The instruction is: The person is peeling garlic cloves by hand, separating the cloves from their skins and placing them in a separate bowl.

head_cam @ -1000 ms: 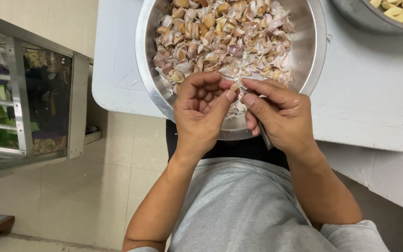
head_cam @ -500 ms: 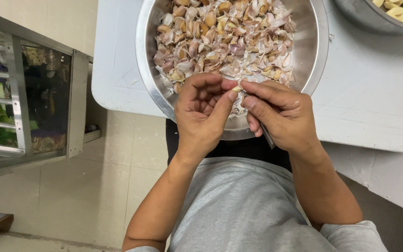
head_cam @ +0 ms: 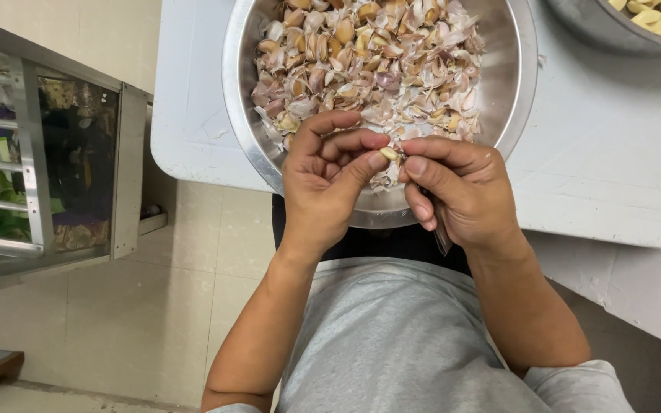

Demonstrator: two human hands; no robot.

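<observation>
The person stands at the edge of a white table (head_cam: 613,176), both hands raised together over the near rim of a wide steel bowl (head_cam: 242,130). The left hand (head_cam: 327,180) is curled, its thumb and fingertips pinched on a small pale garlic clove (head_cam: 389,154) that sits right between the two hands. The right hand (head_cam: 460,191) is closed as well: its thumb and forefinger press against the same clove from the other side, and its lower fingers are wrapped around a thin knife, whose blade tip (head_cam: 443,241) pokes out below the palm, pointing down toward the person's body.

The bowl is heaped with unpeeled garlic cloves (head_cam: 369,61) mixed with loose papery skins, pinkish and cream in colour, and the hands cover part of its near edge. At the far right corner of the table stands a second metal bowl (head_cam: 590,27), only partly in view, holding peeled yellowish cloves (head_cam: 656,15).

The person wears a grey t-shirt (head_cam: 399,344). To the left, well apart from the table, is a glass-fronted metal cabinet (head_cam: 47,168) standing on a pale tiled floor (head_cam: 139,313).
</observation>
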